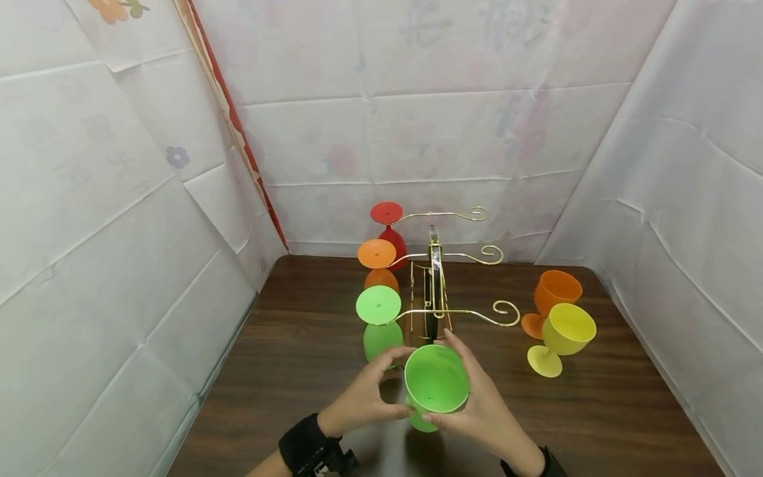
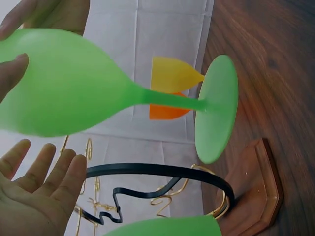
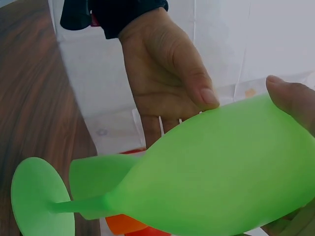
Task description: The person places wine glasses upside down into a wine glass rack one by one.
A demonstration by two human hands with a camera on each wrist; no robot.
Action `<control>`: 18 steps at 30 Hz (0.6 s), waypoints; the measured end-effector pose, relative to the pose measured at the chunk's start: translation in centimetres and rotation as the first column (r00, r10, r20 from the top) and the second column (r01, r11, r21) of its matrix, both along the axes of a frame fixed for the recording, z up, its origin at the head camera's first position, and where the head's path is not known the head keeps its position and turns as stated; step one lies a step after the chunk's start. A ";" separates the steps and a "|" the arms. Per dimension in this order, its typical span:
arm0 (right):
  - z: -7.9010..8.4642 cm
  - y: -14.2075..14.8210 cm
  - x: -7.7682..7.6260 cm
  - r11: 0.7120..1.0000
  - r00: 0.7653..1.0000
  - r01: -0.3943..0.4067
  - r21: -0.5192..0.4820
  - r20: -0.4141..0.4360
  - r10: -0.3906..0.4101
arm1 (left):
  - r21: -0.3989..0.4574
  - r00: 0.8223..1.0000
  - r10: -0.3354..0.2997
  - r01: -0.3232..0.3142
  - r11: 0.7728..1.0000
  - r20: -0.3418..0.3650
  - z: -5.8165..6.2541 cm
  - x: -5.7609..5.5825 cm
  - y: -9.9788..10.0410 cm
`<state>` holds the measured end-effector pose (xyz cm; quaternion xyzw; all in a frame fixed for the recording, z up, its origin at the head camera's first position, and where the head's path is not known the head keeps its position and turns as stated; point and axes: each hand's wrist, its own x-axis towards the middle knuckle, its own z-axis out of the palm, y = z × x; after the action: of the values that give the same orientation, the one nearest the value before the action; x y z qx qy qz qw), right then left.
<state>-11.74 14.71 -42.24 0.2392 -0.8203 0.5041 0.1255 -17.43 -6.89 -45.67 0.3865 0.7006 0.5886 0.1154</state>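
A green stemmed goblet [image 1: 437, 377] stands bowl-up between both hands in the head view, in front of the gold rack [image 1: 436, 265]. My right hand [image 1: 485, 407] holds its bowl from the right, thumb on the near side and fingers on the far side. On the left, my left hand [image 1: 360, 401] has its thumb [image 3: 206, 96] at the bowl. The other fingers [image 2: 47, 167] of that hand are extended and spread beside the bowl in the left wrist view. The goblet's round foot [image 2: 216, 108] hangs below on its thin stem.
Upside-down green [image 1: 378, 305], orange [image 1: 377, 254] and red [image 1: 387, 212] goblets hang on the rack's left arms. Its right arms carry no goblets and end in curls. Upright orange [image 1: 557, 288] and yellow [image 1: 569, 329] goblets stand at right. White sheets surround the dark wooden table [image 1: 286, 371].
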 end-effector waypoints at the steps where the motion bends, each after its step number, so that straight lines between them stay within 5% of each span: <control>1: 0.0 -0.1 0.0 1.000 1.000 -0.003 -0.004 0.005 0.003 | 0.005 1.000 -0.011 0.011 1.000 -0.004 -0.1 0.0 0.1; 12: 0.2 -0.4 -0.1 0.999 0.999 -0.048 0.008 -0.025 0.048 | 0.008 0.999 -0.036 0.036 0.999 0.038 -0.1 0.5 1.1; 18: 0.2 0.0 -0.2 0.994 0.993 -0.113 0.001 -0.045 0.113 | 0.033 0.998 -0.024 0.026 0.999 -0.064 -0.3 0.7 1.3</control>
<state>-11.90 14.67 -42.06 0.2963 -0.8020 0.5057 0.1153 -16.75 -5.61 -46.00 0.4154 0.6890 0.5863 0.0939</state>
